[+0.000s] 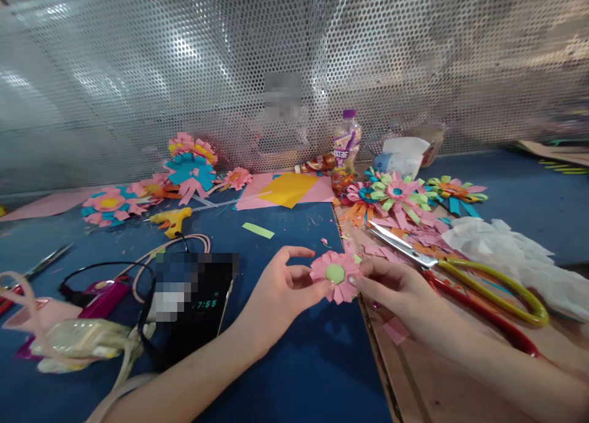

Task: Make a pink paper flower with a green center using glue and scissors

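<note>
Pink paper flower (335, 277) with a pale green centre (334, 274) sits just off the middle of the view toward five o'clock, held up near where the blue worktop (294, 380) meets a brown board (430, 392). Both hands have hold of it. The left hand (278, 288), on its nine o'clock side, steadies the rim with the thumb, index finger loosely curved above; the right hand (396, 285), at three o'clock, pinches the opposite edge between thumb and fingers. Judging by its look, the flower is partly built: a ring of petals is formed and the centre is in place, but no second petal colour or hanging strips show, so any such layers remain undone. Its back cannot be seen. Taking the flower as the clock's centre, fuller pink-and-green blooms (396, 191) rest toward one o'clock, and a blue bloom (191, 170) at ten. Large scissors (430, 262) lie between two and four o'clock among paper scraps (377, 251), unheld. A yellow glue gun (173, 220) lies between nine and ten, a loose green strip (258, 230) at ten, and a yellow sheet (291, 190) over pink paper (251, 196) at eleven.
</note>
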Available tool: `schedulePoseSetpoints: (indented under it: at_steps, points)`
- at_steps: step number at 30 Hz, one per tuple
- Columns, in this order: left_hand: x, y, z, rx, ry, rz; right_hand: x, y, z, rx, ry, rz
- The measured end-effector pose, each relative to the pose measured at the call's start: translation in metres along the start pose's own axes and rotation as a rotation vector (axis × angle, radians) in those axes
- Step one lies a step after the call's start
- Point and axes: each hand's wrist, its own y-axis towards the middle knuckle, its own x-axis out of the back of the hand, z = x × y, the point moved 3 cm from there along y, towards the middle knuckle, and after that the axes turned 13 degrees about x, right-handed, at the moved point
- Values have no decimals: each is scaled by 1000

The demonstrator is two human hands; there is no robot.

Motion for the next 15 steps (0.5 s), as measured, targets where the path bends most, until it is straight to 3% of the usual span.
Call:
schedulePoseSetpoints:
  at_steps: [15]
  points:
    - [-2,-3,-1,-8,-50,27,1,-2,-5,-50,55,-22]
